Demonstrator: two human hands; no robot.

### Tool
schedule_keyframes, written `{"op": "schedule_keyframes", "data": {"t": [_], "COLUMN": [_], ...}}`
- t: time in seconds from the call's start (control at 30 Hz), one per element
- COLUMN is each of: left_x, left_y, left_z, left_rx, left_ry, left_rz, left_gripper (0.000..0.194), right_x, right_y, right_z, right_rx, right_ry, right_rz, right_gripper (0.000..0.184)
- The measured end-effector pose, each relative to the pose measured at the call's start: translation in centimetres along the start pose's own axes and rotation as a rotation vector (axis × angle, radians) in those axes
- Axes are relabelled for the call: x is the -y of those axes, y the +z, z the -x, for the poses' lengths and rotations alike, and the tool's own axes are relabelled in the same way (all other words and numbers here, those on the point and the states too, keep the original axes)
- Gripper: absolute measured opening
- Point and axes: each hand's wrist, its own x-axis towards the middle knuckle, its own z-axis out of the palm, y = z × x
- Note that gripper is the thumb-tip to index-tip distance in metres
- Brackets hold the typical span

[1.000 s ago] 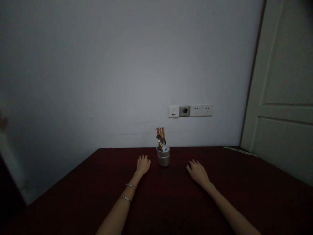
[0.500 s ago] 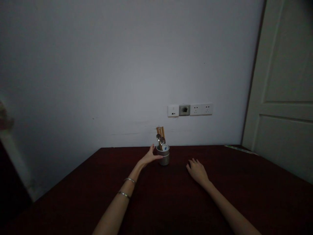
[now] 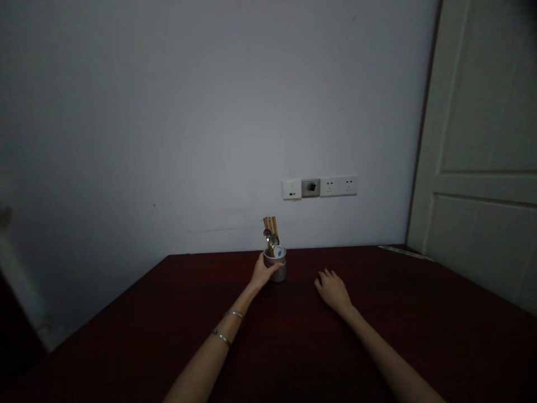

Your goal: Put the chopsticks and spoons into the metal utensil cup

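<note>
Dull light fills the room, and a pale wall [image 3: 210, 140] stands behind a big dark red worktop [image 3: 293, 341]. Near the back of the worktop, close to the wall, a grey cup [image 3: 279, 275] stands upright. Thin wooden sticks [image 3: 274, 225], two small spoons [image 3: 267, 233] and a white thing with a blue mark [image 3: 278, 253] poke out of its top. The left hand [image 3: 263, 271] is curled partway round the cup's left side, with its thumb across the front. Its other fingers are mostly hidden, so I can't tell how tight the hold is. The right hand [image 3: 333, 290] lies palm down, fingers a little apart, with nothing to be seen in it. The sticks are tall, so I think the cup could be top-heavy, and a bump up high could tip it. If the thumb pushes harder than the hidden fingers, the cup might turn or slip. If it leans, the spoons could slide out and clatter. A shove backward might knock the sticks on the wall. The right hand is well apart from the cup, so it might be too slow to catch it.
</note>
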Motion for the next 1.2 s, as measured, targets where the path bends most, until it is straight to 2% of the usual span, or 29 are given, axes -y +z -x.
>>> {"op": "schedule_keyframes", "data": {"t": [0.2, 0.43, 0.57, 0.7, 0.87, 1.03, 1.2], "left_x": [0.5, 1.1, 0.5, -0.6, -1.4, -2.4, -3.8], "left_y": [-0.2, -0.1, -1.4, -5.2, -12.4, -19.1, -23.5], "left_z": [0.0, -0.2, -0.1, 0.3, 1.9, 4.8, 8.0], "left_rx": [0.002, -0.058, -0.082, -0.119, -0.204, -0.268, -0.320], "left_ry": [0.049, 0.052, 0.021, -0.002, 0.002, -0.036, -0.048], "left_rz": [-0.043, -0.031, -0.014, -0.047, -0.100, -0.174, -0.177], "left_gripper": [0.053, 0.054, 0.052, 0.052, 0.055, 0.057, 0.057], "right_x": [0.1, 0.2, 0.2, 0.3, -0.2, -1.1, -1.8], "right_y": [-0.1, -0.4, -0.7, -0.9, -0.2, 1.2, 1.9], "right_z": [0.1, 0.0, 0.2, 0.4, 0.1, -0.5, -0.7], "right_rx": [0.008, 0.021, 0.015, 0.009, 0.028, 0.019, 0.018], "right_ry": [0.010, 0.015, 0.012, 0.009, -0.011, -0.052, -0.084], "right_rz": [0.001, 0.007, 0.015, 0.009, 0.007, 0.019, 0.053], "right_gripper": [0.043, 0.043, 0.042, 0.042, 0.042, 0.043, 0.047]}}
